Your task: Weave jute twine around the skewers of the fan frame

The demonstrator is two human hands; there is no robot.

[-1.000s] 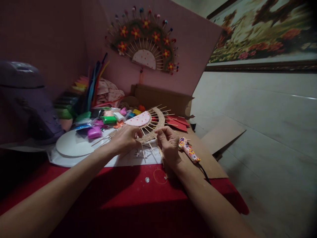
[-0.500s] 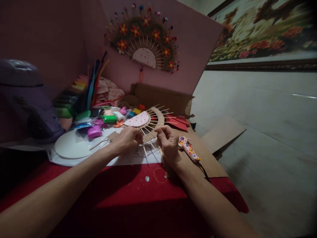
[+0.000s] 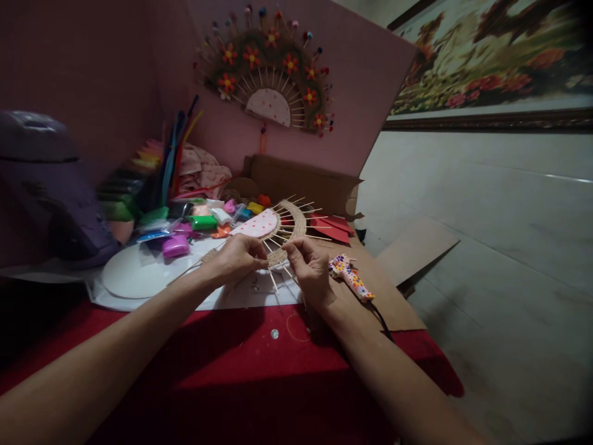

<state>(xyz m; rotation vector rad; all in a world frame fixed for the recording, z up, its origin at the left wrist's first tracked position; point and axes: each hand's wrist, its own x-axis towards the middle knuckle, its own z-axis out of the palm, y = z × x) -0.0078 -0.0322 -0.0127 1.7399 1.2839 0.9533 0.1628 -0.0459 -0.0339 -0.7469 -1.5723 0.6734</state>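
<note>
A half-round fan frame (image 3: 303,224) of thin wooden sticks, with brown twine woven in a band across them, lies tilted in front of me. At its centre is a white half-disc with pink dots (image 3: 259,224). My left hand (image 3: 241,256) is closed on the near part of the fan frame, thumb and fingers at the woven band. My right hand (image 3: 311,269) is closed in a pinch at the band's near right edge, apparently on the twine; the strand itself is mostly hidden by the fingers.
A flower-patterned glue gun (image 3: 352,278) lies on cardboard (image 3: 398,309) at right, near red sheets (image 3: 333,228). Colourful clay packs (image 3: 176,246) and a white disc (image 3: 134,272) are at left. A finished fan (image 3: 266,55) hangs on a pink board behind. Red cloth (image 3: 222,358) covers the table.
My right hand has shifted slightly left, toward my left hand, along the woven band. My left hand's fingers have moved a little on the frame.
</note>
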